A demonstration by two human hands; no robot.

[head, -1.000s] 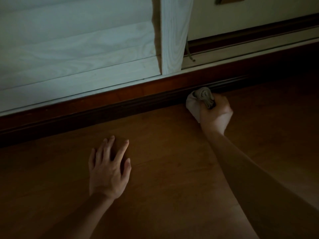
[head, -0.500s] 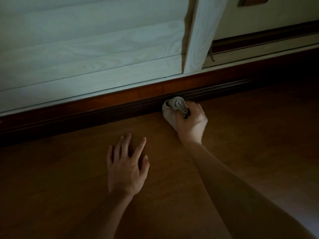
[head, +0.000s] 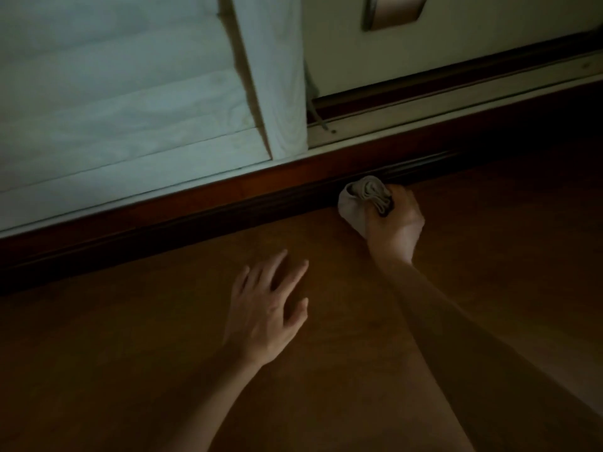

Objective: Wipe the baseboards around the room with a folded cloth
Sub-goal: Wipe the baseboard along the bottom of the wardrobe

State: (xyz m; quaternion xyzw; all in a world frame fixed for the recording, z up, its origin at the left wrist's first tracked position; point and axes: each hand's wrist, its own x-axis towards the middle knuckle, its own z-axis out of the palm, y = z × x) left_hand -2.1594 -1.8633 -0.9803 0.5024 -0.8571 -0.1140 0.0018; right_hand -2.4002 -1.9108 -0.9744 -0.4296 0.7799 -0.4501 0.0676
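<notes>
Beige fabric is bunching in the person's right hand (head: 396,226): the folded cloth (head: 360,199) is pressing against the lower edge of the dark reddish-brown baseboard (head: 195,207), right where it is meeting the wooden floor (head: 505,262). The fingers (head: 406,200) of that hand are curling tightly round the cloth and clamping it in a fist. Its folds are poking out at the top and a rounded wad is bulging to the left of the knuckles. The right forearm is stretching in from the lower right corner.

The left hand (head: 266,316) is resting palm-down on the floor, apart from the baseboard and to the left of the cloth, holding nothing. Its fingers (head: 272,270) are lying straight and spread apart, pointing toward the wall, and the thumb is sticking out to the right.

Above the baseboard, a pale louvred door panel (head: 114,109) is filling the upper left, its upright edge (head: 280,76) ending just above the trim. To the right a light-coloured track (head: 456,102) is running below a plain cream panel (head: 489,44), which is carrying a recessed metal handle (head: 394,11) near the top. A thin strand (head: 316,109) is hanging in the gap between the two; I cannot make out what it is.
</notes>
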